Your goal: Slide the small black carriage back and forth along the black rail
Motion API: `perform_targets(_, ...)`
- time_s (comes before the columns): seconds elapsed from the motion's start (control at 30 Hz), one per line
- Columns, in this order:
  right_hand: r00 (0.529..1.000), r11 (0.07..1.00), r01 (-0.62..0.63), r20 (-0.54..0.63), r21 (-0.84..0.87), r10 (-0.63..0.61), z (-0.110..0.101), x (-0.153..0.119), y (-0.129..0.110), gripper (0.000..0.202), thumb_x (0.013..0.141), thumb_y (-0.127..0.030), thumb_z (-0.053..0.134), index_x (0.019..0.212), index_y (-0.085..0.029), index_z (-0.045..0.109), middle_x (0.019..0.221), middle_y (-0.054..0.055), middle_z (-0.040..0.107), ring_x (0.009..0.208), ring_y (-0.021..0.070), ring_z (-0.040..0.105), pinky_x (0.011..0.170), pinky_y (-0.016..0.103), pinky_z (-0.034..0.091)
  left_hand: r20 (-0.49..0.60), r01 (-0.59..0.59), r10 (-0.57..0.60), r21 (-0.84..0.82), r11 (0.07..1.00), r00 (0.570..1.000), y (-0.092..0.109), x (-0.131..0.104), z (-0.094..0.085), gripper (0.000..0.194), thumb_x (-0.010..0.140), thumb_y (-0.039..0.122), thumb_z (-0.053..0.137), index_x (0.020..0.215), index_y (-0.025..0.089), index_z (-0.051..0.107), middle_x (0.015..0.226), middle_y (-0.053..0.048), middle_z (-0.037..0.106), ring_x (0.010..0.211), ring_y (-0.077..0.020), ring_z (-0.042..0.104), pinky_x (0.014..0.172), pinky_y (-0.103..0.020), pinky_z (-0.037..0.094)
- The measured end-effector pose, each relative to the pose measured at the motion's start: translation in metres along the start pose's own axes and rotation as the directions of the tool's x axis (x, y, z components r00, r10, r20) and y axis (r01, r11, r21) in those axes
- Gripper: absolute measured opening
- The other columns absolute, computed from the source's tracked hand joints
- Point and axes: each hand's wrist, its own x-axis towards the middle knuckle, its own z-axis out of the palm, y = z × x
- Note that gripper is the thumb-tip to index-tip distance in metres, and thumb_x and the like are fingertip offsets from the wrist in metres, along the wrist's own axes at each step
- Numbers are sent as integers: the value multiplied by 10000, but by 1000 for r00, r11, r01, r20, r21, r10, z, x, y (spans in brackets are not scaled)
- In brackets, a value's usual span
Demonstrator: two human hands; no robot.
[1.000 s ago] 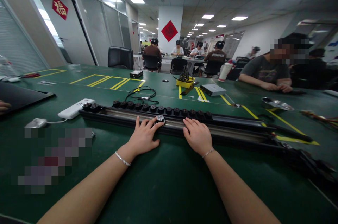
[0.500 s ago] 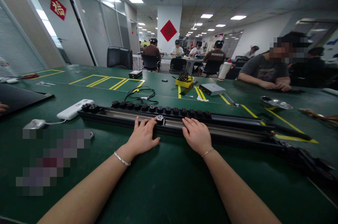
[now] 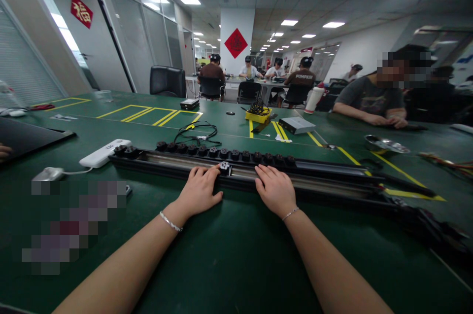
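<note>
A long black rail (image 3: 332, 189) with a pale metal channel lies across the table in front of me. My left hand (image 3: 200, 191) rests on its near edge, fingers stretched forward and thumb out to the side. The index fingertip touches or nearly touches a small black-and-silver part (image 3: 224, 167) sitting in the channel. Further right, my right hand (image 3: 277, 190) lies over the rail with its fingers extended, partly hiding the channel. Both hands look open and grip nothing. Behind the channel, several small black round parts (image 3: 213, 152) stand in a row along the rail.
A white power bank (image 3: 105, 153) with a cable lies by the rail's left end. Beyond the rail are a black cable (image 3: 195, 131), a yellow box (image 3: 257, 116), a grey box (image 3: 296, 125) and a metal bowl (image 3: 386, 144). A person sits across at the right.
My left hand's fingers have drawn slightly closer together, with the index finger still at the small part. My right hand and the rail stay in place.
</note>
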Motion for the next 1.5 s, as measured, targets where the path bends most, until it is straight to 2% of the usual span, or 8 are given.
perform_targets(0.63, 1000, 1000, -4, -9, 12, 4, -1, 0, -1, 394, 893, -332, 367, 1219, -225, 560, 1261, 28, 564, 1147, 212, 482, 932, 364, 335, 12, 12, -12, -10, 1000, 1000, 3, 3, -2, 531, 700, 424, 550, 1190, 245, 456, 1322, -25, 505, 1037, -273, 482, 982, -462, 259)
perform_targets(1.1, 1000, 1000, 7, -12, -3, -7, -1, -1, 0, 393, 889, -332, 375, 1218, -226, 563, 1255, 38, 568, 1144, 217, 487, 921, 367, 350, 2, 6, -6, 21, 1000, 1000, 5, 2, -2, 504, 714, 409, 534, 1192, 265, 466, 1363, -19, 456, 1033, -265, 480, 960, -454, 275)
perform_targets(1.5, 1000, 1000, 4, -9, -4, -4, 0, -1, 0, 397, 894, -337, 363, 1222, -224, 556, 1266, 30, 560, 1154, 213, 478, 931, 360, 339, 16, 10, -10, 6, 1000, 1000, 5, 4, -3, 488, 719, 418, 524, 1185, 282, 482, 1313, -18, 503, 1010, -264, 486, 953, -459, 272)
